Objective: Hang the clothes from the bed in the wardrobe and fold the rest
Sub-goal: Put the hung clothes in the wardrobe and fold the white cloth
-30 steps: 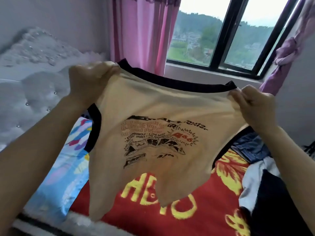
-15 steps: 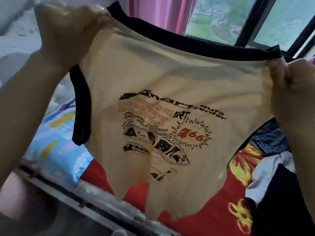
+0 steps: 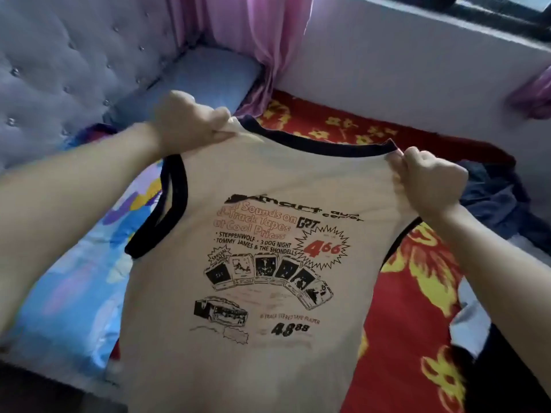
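The picture's lower edge cuts off the bottom of the shirt (image 3: 262,174). The shirt hides the middle of the red blanket (image 3: 411,296) from me. I cannot read the pale print low on the shirt. Right of the shirt, dark clothes (image 3: 492,198) run past the edge.

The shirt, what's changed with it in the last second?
The shirt has come down from in front of the window to over the bed, and hangs flatter, its hem now out of view. Unchanged: the left hand and right hand still pinch its shoulders, print facing the camera; the other clothes lie on the bed's right.
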Demonstrator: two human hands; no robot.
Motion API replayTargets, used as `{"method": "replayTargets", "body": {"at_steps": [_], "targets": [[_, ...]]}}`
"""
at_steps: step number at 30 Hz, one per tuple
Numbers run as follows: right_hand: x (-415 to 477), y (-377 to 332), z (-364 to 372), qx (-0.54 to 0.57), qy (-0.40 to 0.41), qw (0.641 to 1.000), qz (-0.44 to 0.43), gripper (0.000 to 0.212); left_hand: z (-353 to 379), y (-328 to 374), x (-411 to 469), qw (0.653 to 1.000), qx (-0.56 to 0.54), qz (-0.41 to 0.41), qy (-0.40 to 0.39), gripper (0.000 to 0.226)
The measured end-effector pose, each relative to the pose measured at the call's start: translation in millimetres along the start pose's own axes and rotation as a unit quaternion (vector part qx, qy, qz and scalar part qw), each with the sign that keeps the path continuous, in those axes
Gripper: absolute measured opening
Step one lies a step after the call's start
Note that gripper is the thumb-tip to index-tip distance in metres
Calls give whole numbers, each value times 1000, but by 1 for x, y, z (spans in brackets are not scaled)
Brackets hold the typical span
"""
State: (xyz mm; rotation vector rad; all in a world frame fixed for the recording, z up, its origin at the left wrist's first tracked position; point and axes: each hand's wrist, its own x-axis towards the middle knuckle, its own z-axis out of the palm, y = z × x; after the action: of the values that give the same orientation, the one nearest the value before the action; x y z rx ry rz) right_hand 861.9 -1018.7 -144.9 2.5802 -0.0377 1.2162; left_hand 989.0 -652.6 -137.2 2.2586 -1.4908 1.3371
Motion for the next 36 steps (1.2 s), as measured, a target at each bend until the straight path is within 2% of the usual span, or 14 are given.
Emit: {"method": "replayTargets", "body": {"at_steps": [1,4,6,9,10,11,14,19,24,27,29,32,34,36], "targets": [[-8,-10,25,14,-70,997,7,43,25,-6,-9,1000,6,20,-11,22],[-34,-34,89,60,-252,964,66,42,85,-2,-47,979,-25,-12,-202,23],[-57,-46,116,62,-307,945,96,40,117,5,-70,961,-33,-52,-271,15],[-96,-63,147,70,-385,910,138,38,157,14,-111,883,-88,-120,-445,28],[-108,-68,152,78,-425,888,156,37,167,18,-125,863,-112,-140,-472,30],[-120,-72,157,85,-458,867,177,36,174,23,-136,849,-131,-169,-483,30],[-145,-83,160,113,-494,831,230,32,183,38,-159,848,-158,-227,-452,26],[-167,-83,151,172,-498,807,265,25,171,58,-179,845,-197,-254,-428,20],[-193,-82,122,198,-459,855,141,27,139,81,-196,903,-191,-146,-356,22],[-216,-83,102,193,-368,907,-72,28,119,109,-207,918,-161,-67,-357,15],[-246,-90,89,167,-375,890,-197,23,112,133,-232,907,-182,-29,-378,21],[-294,-110,77,119,-523,810,-236,26,107,178,-273,852,-179,-51,-489,30],[-322,-121,71,68,-643,729,-226,28,106,206,-298,733,-135,-134,-654,56],[-338,-129,64,54,-687,699,-191,30,103,229,-313,594,-102,-186,-776,64]]}}
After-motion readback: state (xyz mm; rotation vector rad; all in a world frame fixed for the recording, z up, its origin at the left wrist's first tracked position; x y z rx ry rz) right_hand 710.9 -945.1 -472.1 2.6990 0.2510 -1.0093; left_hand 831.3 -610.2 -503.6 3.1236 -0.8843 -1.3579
